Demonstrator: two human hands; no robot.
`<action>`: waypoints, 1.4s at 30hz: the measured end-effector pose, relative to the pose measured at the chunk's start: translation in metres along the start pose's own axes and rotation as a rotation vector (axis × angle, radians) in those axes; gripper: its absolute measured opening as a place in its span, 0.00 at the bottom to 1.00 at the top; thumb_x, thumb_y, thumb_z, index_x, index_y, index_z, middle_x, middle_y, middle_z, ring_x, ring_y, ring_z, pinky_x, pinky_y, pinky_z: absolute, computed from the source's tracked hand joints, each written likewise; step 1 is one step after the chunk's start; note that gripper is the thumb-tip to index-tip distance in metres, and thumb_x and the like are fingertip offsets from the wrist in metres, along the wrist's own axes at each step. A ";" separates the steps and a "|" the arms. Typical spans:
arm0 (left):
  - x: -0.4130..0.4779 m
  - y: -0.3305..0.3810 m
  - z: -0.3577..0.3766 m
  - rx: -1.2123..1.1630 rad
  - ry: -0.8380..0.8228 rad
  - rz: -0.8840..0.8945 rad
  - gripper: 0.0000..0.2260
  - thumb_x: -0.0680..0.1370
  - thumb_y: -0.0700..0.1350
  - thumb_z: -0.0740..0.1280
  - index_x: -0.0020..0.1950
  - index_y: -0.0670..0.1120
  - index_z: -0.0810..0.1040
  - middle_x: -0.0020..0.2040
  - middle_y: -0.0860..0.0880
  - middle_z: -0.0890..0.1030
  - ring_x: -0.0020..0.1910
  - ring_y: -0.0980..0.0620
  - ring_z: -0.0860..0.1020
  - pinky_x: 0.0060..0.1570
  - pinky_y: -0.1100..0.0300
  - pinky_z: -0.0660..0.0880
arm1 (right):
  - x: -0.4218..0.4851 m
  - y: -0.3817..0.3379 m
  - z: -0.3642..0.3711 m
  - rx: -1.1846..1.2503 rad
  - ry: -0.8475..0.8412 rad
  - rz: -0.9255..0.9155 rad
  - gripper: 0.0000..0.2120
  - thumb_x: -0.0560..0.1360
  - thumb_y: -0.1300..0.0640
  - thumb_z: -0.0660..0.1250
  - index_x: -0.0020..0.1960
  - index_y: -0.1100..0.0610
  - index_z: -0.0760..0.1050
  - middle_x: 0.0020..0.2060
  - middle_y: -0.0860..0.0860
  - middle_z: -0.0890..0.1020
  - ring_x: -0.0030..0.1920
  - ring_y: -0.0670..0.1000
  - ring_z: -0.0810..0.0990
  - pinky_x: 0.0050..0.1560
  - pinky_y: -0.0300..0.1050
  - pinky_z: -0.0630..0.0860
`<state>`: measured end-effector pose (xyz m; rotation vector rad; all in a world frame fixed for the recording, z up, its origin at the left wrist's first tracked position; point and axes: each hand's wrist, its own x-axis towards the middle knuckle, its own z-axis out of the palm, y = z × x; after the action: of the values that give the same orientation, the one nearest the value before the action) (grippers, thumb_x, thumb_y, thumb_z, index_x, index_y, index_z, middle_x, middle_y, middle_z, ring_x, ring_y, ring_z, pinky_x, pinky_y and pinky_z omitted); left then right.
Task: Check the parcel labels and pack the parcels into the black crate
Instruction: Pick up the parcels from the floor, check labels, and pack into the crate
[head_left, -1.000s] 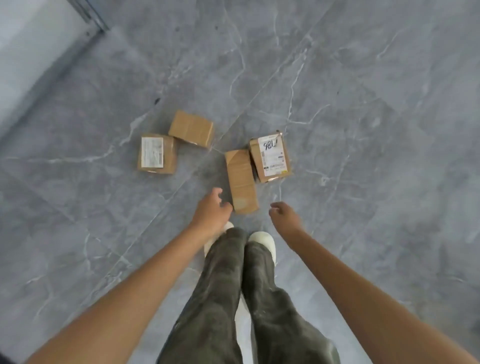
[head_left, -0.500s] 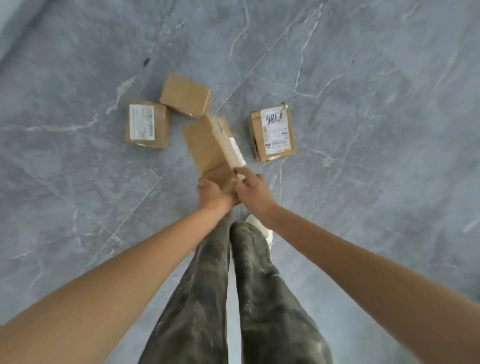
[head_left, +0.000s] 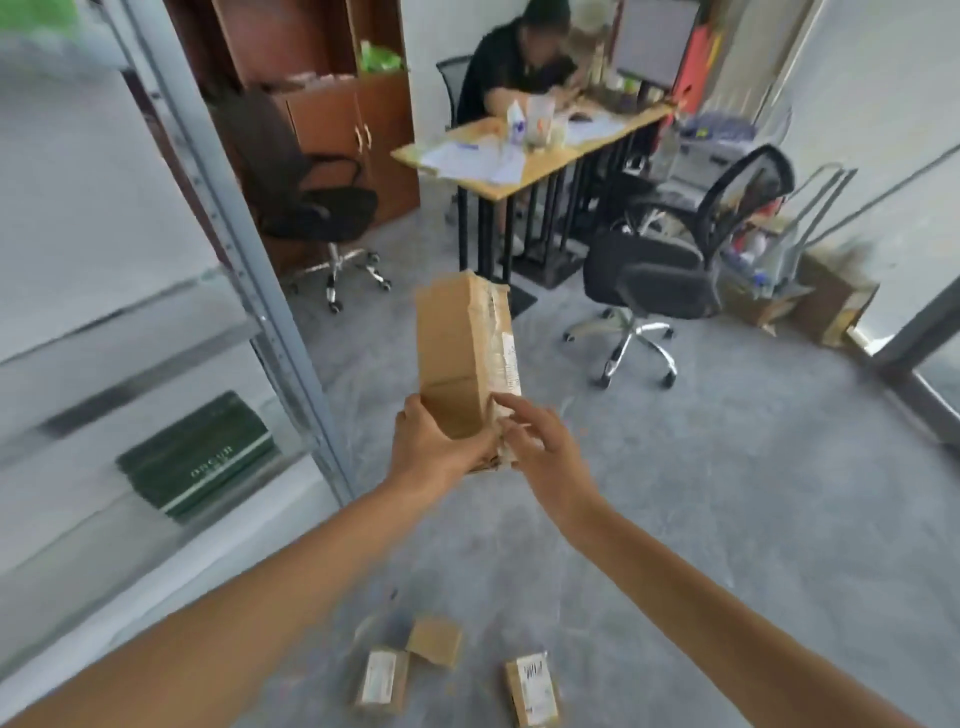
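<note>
A long brown cardboard parcel (head_left: 462, 358) stands upright in front of me, its white label strip on the right side face. My left hand (head_left: 434, 447) grips its lower end from the left. My right hand (head_left: 535, 441) touches the lower right side, fingers spread along the label edge. Three more parcels lie on the grey floor below: one with a white label (head_left: 382, 680), a plain one (head_left: 436, 639), and one with a handwritten label (head_left: 532, 691). No black crate is in view.
A metal shelf post (head_left: 234, 218) and shelving with a green box (head_left: 195, 457) stand to the left. Ahead are two black office chairs (head_left: 660, 270), a wooden desk (head_left: 519, 161) with a seated person, and a brown cabinet (head_left: 332, 104).
Both hands picked the long parcel up off the floor and raised it upright. The camera tilted up from the floor to the room, so the other parcels now sit at the bottom.
</note>
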<state>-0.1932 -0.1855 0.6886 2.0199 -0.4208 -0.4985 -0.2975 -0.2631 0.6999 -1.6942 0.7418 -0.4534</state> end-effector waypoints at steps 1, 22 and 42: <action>-0.002 0.036 -0.019 -0.040 0.024 0.053 0.37 0.61 0.58 0.77 0.64 0.45 0.67 0.60 0.48 0.75 0.54 0.53 0.76 0.44 0.66 0.70 | 0.001 -0.038 -0.009 0.006 0.032 -0.086 0.14 0.79 0.62 0.61 0.59 0.46 0.76 0.54 0.54 0.72 0.53 0.49 0.76 0.56 0.43 0.76; -0.189 0.153 -0.262 -0.071 0.244 0.639 0.10 0.78 0.55 0.57 0.59 0.64 0.68 0.59 0.58 0.74 0.55 0.69 0.73 0.47 0.76 0.71 | -0.125 -0.262 0.040 0.406 -0.364 -0.552 0.28 0.70 0.46 0.69 0.68 0.37 0.65 0.60 0.48 0.78 0.59 0.47 0.79 0.58 0.48 0.78; -0.409 0.129 -0.229 -0.355 0.382 0.294 0.31 0.64 0.54 0.74 0.66 0.59 0.69 0.60 0.57 0.79 0.57 0.56 0.79 0.53 0.60 0.78 | -0.283 -0.231 -0.014 0.417 -0.685 -0.683 0.30 0.72 0.47 0.64 0.73 0.40 0.60 0.66 0.41 0.73 0.63 0.42 0.75 0.64 0.52 0.74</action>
<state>-0.4384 0.1236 0.9730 1.6253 -0.3562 0.0014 -0.4569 -0.0503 0.9501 -1.5184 -0.4260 -0.4101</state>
